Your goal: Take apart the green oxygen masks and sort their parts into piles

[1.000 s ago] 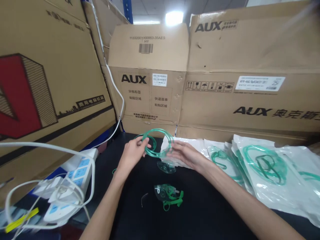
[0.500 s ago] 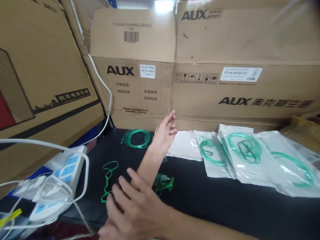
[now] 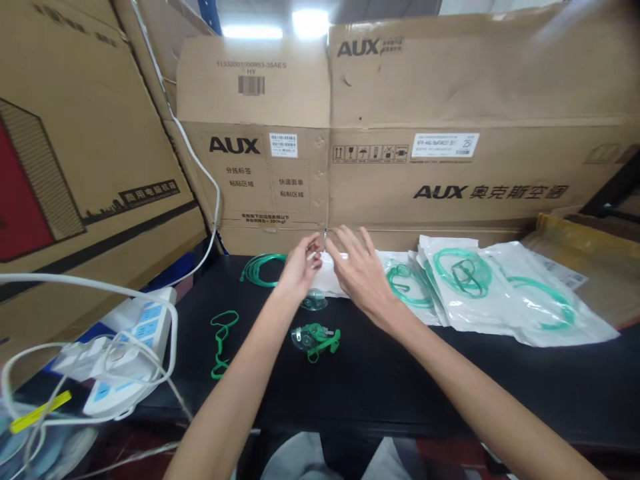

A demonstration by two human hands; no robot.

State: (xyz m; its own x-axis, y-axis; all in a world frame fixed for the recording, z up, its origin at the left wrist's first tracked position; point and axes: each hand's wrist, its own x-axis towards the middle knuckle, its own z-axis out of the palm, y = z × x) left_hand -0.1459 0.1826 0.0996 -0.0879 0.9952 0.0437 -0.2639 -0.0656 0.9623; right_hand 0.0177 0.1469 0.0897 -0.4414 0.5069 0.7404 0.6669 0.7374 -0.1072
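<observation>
At the middle, above the black table, my left hand (image 3: pixel 299 268) has its fingers curled, with a small whitish thing at the fingertips that I cannot make out. Close on its right, my right hand (image 3: pixel 364 275) spreads its fingers. A thin upright thing shows between the hands, too small to name. Below them on the table lie a clear mask with green parts (image 3: pixel 315 339) and another clear piece (image 3: pixel 315 301). A green strap (image 3: pixel 219 340) is left of my left forearm. Coiled green tubing (image 3: pixel 260 270) lies behind, partly hidden by my left hand.
Bagged green tubing sets (image 3: pixel 463 280) lie on the right of the black table (image 3: pixel 400 393). A white power strip (image 3: pixel 155 320) with tangled cables is at the left. Large cardboard boxes (image 3: pixel 450 87) stand behind, and another box (image 3: pixel 100 133) stands left.
My right hand has moved from beside my left forearm up and forward to near my left hand. My left hand has shifted slightly left and down. The view has shifted, showing more of the table.
</observation>
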